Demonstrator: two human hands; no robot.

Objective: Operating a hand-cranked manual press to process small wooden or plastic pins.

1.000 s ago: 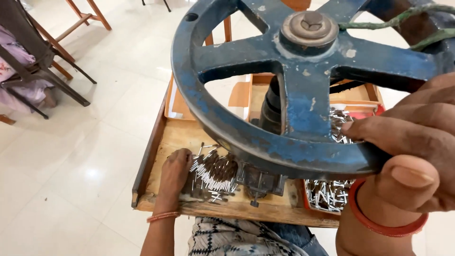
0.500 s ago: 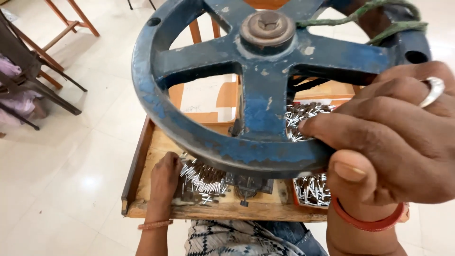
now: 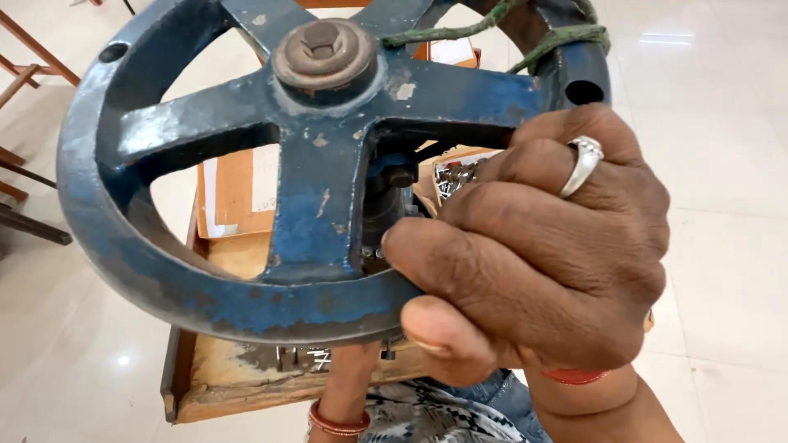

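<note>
Nearest the camera, filling the right half of the frame, the right hand (image 3: 542,254) is clenched around the lower right stretch of a blue cast-iron handwheel (image 3: 312,205). Its fingers (image 3: 492,213) curl over the top of the rim from the outside, with their tips reaching inward toward the hub, while the thumb (image 3: 435,328) presses up from beneath, so the rim is pinched between them. A silver ring (image 3: 581,164) sits on one finger, and a red bangle (image 3: 574,376) circles the wrist at the lower right.

The wheel itself spans the upper and middle part of the picture. Its worn paint shows bare grey patches, four broad spokes meet at a rusty hub with a hex bolt (image 3: 322,51) near the top centre, and a green cord (image 3: 492,33) is wound around the rim at the upper right.

Below the wheel, at the bottom centre, the left forearm rises from a wrist wearing red bangles (image 3: 338,422); the left hand is hidden behind the rim, so whether its fingers are spread or curled cannot be told. It reaches onto a wooden tray (image 3: 230,385), whose dark edge runs along the lower left. Through the gaps between the spokes, small shiny metal pieces (image 3: 455,174) show right of centre, just beyond the fingertips, and a pale sheet of paper (image 3: 246,184) lies left of centre.

Farthest off, glossy pale floor tiles (image 3: 722,98) fill the right side, and wooden furniture legs (image 3: 25,49) cross the upper left corner.
</note>
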